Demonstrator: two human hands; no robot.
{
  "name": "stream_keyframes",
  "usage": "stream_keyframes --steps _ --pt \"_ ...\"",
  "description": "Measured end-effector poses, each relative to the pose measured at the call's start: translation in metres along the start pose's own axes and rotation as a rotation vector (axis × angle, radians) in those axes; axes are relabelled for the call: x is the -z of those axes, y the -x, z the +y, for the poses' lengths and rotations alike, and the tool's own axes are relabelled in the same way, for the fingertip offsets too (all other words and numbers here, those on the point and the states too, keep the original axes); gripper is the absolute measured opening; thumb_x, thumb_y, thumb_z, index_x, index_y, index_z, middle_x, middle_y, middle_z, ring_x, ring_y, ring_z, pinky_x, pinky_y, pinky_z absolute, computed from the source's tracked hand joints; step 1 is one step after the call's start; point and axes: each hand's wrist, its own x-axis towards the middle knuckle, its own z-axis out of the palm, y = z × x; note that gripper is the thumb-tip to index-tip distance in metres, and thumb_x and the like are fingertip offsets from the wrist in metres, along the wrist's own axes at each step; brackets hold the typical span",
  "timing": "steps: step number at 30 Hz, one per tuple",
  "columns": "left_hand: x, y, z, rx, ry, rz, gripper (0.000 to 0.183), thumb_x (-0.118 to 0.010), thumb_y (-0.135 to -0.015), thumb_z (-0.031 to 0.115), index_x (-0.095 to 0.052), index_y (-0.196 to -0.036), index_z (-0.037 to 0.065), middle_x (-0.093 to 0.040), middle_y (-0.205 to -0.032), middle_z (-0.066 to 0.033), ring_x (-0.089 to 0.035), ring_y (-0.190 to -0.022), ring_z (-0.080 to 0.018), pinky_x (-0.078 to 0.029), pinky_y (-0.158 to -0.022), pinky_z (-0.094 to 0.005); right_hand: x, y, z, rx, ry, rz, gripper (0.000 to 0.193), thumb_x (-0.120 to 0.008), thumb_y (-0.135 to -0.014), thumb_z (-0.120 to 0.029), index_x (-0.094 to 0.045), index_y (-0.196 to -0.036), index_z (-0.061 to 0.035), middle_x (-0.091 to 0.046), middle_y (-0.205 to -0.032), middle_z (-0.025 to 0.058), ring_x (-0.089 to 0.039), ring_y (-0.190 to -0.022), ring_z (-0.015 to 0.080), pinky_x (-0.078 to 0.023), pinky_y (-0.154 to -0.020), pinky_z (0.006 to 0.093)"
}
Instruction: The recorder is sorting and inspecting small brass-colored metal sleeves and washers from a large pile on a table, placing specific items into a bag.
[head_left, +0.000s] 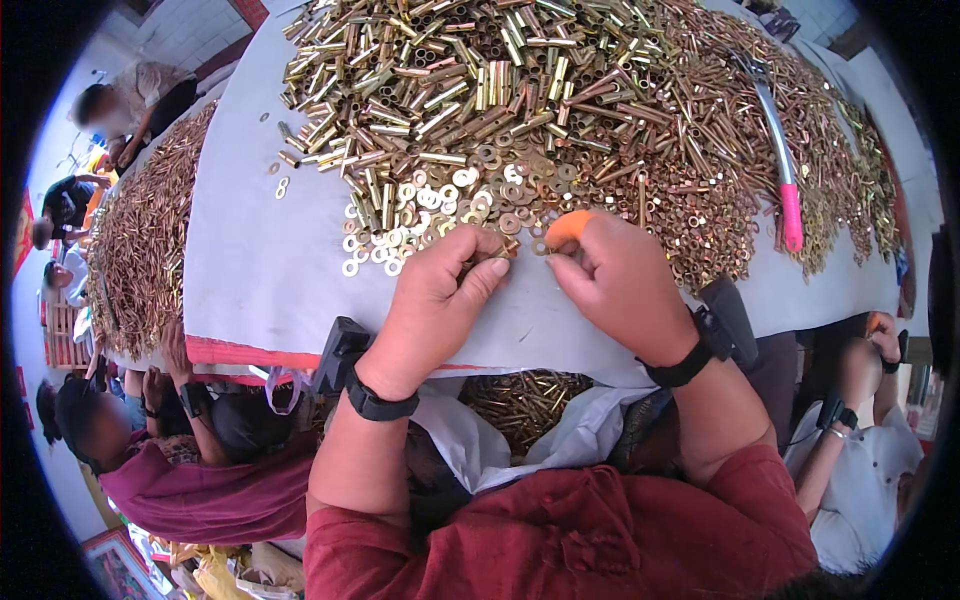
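My left hand (pixel 440 295) is closed at the near edge of the metal parts, thumb against fingers. A small brass-coloured metal part (pixel 509 247) shows at its fingertips, too small to name exactly. Just to the right, my right hand (pixel 625 285) is curled with thumb and index finger close together. An orange finger cover (pixel 568 229) sits on that index finger; whatever the fingertips hold is hidden. Flat washers (pixel 430 195) lie beyond my left hand, and small nuts (pixel 695 225) beyond my right. Behind them rises a heap of metal sleeves (pixel 420 90).
Long bolts (pixel 720 130) cover the table's right side, with a pink-handled tool (pixel 791 215) on them. A white bag of bolts (pixel 525 405) is open below the table edge. Another bolt heap (pixel 145 245) lies at left, with people seated around. One person (pixel 855 440) sits at right.
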Motion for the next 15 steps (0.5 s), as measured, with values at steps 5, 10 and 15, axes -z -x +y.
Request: stream_keyframes --steps 5,10,15 --pt "-0.003 0.0 0.003 -0.069 -0.138 0.016 0.012 -0.06 -0.096 0.006 -0.06 -0.106 0.0 -0.062 -0.091 -0.002 -0.056 -0.084 -0.0093 -0.047 -0.078 -0.0239 -0.006 -0.007 -0.003 -0.257 -0.607 -0.059 0.017 -0.069 -0.082 -0.008 -0.064 -0.098 -0.0036 -0.063 -0.08 0.0035 -0.058 -0.067 0.0097 -0.048 -0.062 0.0249" --pt "0.001 0.002 0.005 -0.06 -0.154 0.011 0.012 -0.062 -0.095 0.006 -0.061 -0.105 0.0 -0.063 -0.092 -0.0037 -0.057 -0.085 -0.0107 -0.048 -0.079 -0.0252 -0.017 -0.007 0.003 -0.243 -0.71 -0.105 0.02 -0.069 -0.083 -0.007 -0.065 -0.102 -0.0042 -0.062 -0.082 -0.0001 -0.055 -0.07 0.0054 -0.047 -0.062 0.0227" --pt "0.007 0.004 0.003 -0.096 -0.186 0.006 0.01 -0.062 -0.094 0.006 -0.06 -0.102 0.0 -0.063 -0.091 -0.004 -0.057 -0.084 -0.0112 -0.048 -0.078 -0.0258 -0.017 -0.014 0.0 -0.016 -0.584 -0.063 0.022 -0.068 -0.083 -0.01 -0.067 -0.105 -0.0057 -0.063 -0.084 0.0035 -0.059 -0.07 0.0116 -0.049 -0.063 0.0258"
